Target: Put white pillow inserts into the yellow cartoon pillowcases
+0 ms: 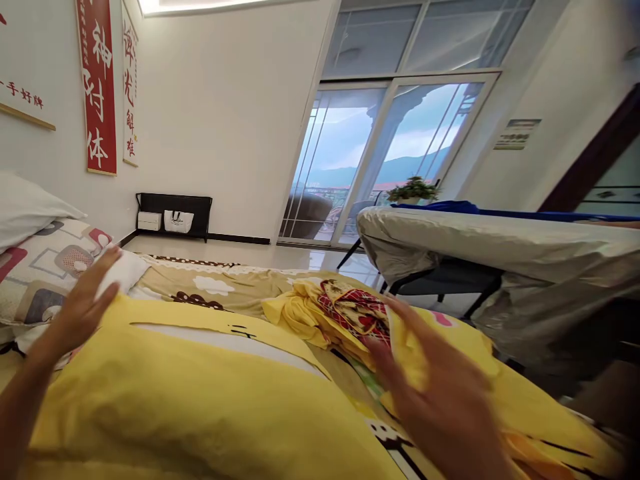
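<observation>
A yellow quilt (pixel 190 393) with cartoon prints lies bunched across the bed in front of me. My left hand (pixel 83 303) rests flat at its left edge, fingers stretched out, beside a patterned pillow (pixel 47 270). My right hand (pixel 430 393) hovers over the quilt's right side, blurred by motion, fingers spread and holding nothing. Just beyond its fingertips lies a crumpled yellow and red checked cloth (pixel 345 310).
A white pillow (pixel 25 207) lies at the far left. An ironing board (pixel 490 243) with a silvery cover stands close on the right. A low black shelf (pixel 175 217) holds bags by the far wall. Glass sliding doors (pixel 370 160) open to a balcony with a potted plant (pixel 413 191).
</observation>
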The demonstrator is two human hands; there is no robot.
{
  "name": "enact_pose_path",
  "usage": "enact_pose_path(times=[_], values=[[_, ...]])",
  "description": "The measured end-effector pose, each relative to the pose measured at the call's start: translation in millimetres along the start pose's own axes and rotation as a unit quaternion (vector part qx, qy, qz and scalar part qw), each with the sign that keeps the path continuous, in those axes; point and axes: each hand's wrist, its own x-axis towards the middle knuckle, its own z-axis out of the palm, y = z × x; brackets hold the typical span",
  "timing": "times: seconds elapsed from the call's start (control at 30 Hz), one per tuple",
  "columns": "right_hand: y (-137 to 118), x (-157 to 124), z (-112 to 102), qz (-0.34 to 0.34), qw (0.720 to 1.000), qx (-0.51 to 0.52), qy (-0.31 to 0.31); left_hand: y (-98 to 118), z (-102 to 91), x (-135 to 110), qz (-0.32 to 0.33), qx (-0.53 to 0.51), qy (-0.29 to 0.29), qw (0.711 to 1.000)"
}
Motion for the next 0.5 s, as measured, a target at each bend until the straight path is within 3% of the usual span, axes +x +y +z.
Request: enact_pose_path(times=[0.03, 0.07, 0.1, 0.17, 0.23, 0.3, 0.4, 0.43, 0.5], values=[[-17, 0, 23, 0.0, 0.999, 0.005, -0.049, 12, 23.5, 13, 0.03, 0.015, -0.015, 0.999], [-34, -6, 47, 0.006, 0.988, 0.007, -0.154, 18, 50.2, 17, 0.04, 0.039, -0.066, 0.996], [-47, -17, 71, 0.013, 0.96, 0.007, -0.281, 18, 77.8, 14, 0.042, 0.06, -0.154, 0.985], [-64, -45, 109, -0.013, 0.921, 0.014, -0.39, 3, 125.7, -7, 0.024, 0.075, -0.341, 0.937], [-66, -65, 126, -0.037, 0.882, -0.003, -0.47, -20, 150.6, -30, 0.017, 0.065, -0.391, 0.918], [-61, -59, 119, -0.048, 0.86, -0.015, -0.507, -35, 148.2, -34, 0.022, 0.06, -0.407, 0.911], [-56, -2, 83, -0.074, 0.826, 0.005, -0.559, -27, 116.9, 4, 0.016, 0.096, -0.468, 0.878], [-59, 22, 70, -0.083, 0.83, 0.018, -0.551, -18, 107.4, 22, 0.021, 0.112, -0.469, 0.876], [-71, 59, 54, -0.079, 0.886, 0.032, -0.455, 3, 99.9, 56, 0.042, 0.131, -0.4, 0.906]])
